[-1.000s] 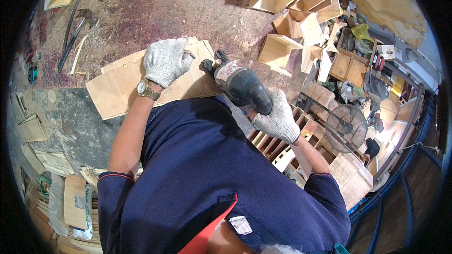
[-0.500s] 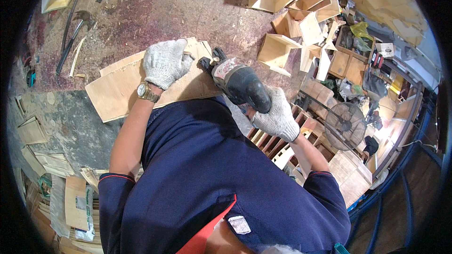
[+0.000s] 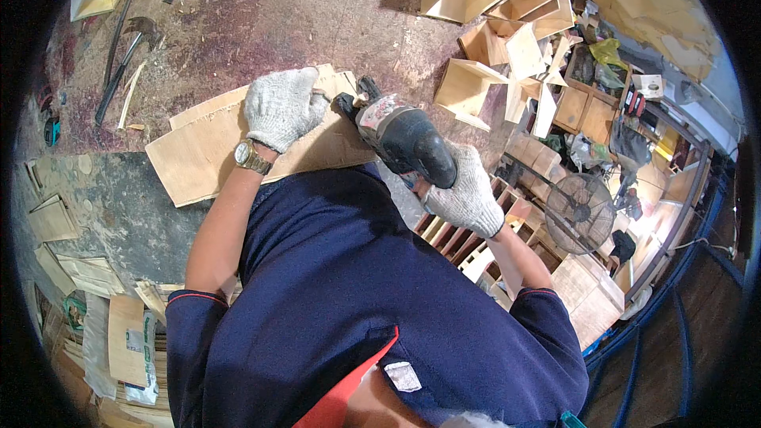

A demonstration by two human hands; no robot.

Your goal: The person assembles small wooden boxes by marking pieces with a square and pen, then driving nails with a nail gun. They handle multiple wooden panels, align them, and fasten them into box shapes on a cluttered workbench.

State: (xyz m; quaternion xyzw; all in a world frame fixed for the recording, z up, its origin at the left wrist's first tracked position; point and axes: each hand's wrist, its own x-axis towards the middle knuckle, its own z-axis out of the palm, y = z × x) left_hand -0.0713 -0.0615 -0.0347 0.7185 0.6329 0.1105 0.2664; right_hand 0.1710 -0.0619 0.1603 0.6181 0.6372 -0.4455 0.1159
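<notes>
My left hand (image 3: 284,109), in a white knit glove, presses on a plywood board (image 3: 198,154) with its fingers curled over the far part. A second thin strip of wood (image 3: 208,108) with a rough edge shows along the board's far side. In my gloved right hand (image 3: 468,194) is a black power tool that looks like a jigsaw (image 3: 408,139). Its front end meets the right end of the board; the blade is hidden. The board's near edge lies against my dark blue shirt.
A claw hammer (image 3: 131,55) and a wood sliver (image 3: 131,95) lie at the left of the stained worktable (image 3: 238,24). Open wooden boxes (image 3: 468,83) stand at the far right. A fan (image 3: 580,212) stands right of my arm. Thin wood pieces (image 3: 87,273) lie at lower left.
My left hand and the board have shifted very slightly to the right. The jigsaw and my right hand stay almost where they were.
</notes>
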